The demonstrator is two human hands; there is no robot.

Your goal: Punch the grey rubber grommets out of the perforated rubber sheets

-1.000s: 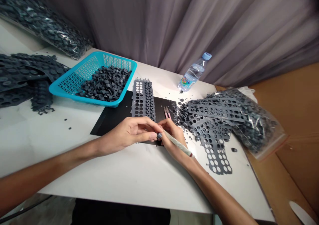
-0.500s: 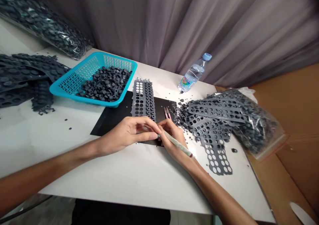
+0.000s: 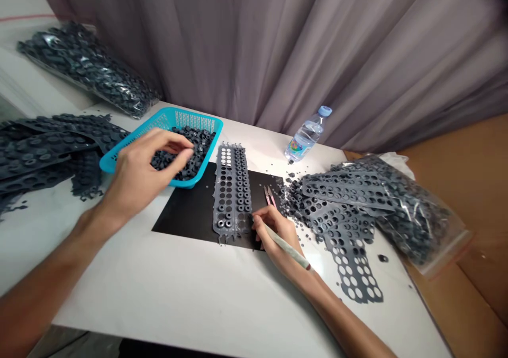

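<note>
My left hand (image 3: pixel 145 170) hovers over the near edge of the turquoise basket (image 3: pixel 119 152), which is full of small dark rubber rings (image 3: pixel 186 149); thumb and fingers are pinched together, and I cannot make out what is between them. My right hand (image 3: pixel 273 231) rests on the black mat (image 3: pixel 190 210), closed around a thin pen-like tool (image 3: pixel 286 244) whose tip touches the right edge of a grey perforated rubber strip (image 3: pixel 232 191). Part of that strip's holes hold rings, others are punched out.
Pink tweezers (image 3: pixel 270 195) lie just right of the strip. Emptied perforated strips (image 3: pixel 345 204) and a plastic bag of parts (image 3: pixel 413 215) pile up at right. A water bottle (image 3: pixel 307 133) stands behind. More rubber sheets (image 3: pixel 43 152) and another bag (image 3: pixel 87 75) lie left.
My left hand left the strip's near end and swung left and back over the basket. The right hand stayed with its tool. The view shifted slightly down.
</note>
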